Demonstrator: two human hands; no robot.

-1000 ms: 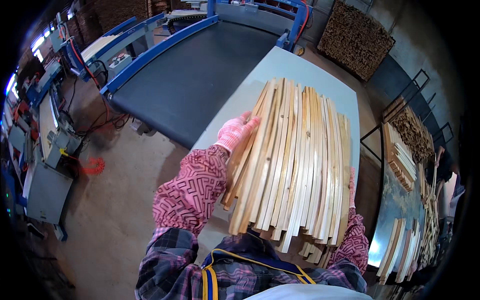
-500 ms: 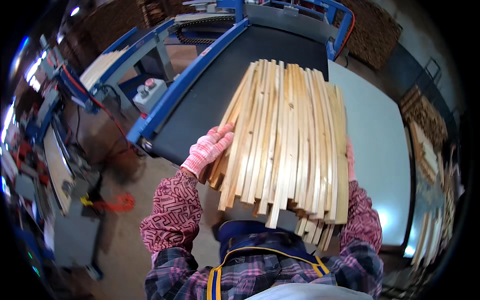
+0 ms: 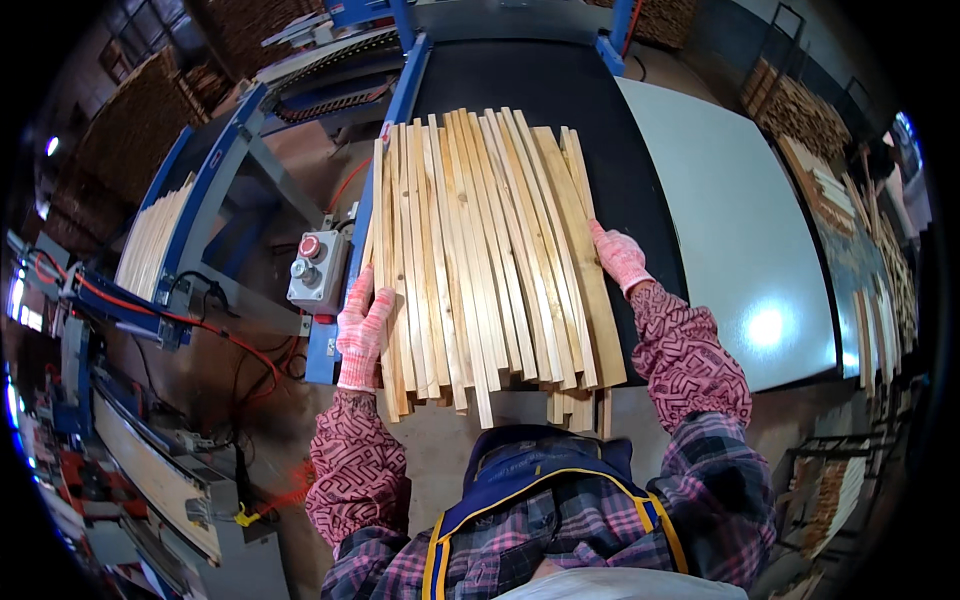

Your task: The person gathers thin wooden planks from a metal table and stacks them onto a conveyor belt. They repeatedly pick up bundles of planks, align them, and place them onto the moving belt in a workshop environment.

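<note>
- Pink-gloved left hand (image 3: 362, 335) and right hand (image 3: 620, 258) are clamped on a bundle of wooden strips (image 3: 480, 250), one at each long side.
- Between the hands, the strips lie side by side, ends uneven, over a black belt (image 3: 645, 320).
- Just beyond the left hand, outward: a grey control box (image 3: 322, 284) with a red button (image 3: 311, 246).
- Outward from the right hand, past the belt: a pale table (image 3: 740, 220).

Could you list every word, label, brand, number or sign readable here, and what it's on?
None can be read.
Blue apron: faint lettering, too small and blurred.
Blue machine frame: small marks, too small.
Grey control box: any markings too small to tell.
Wooden strips: no lettering visible.
</note>
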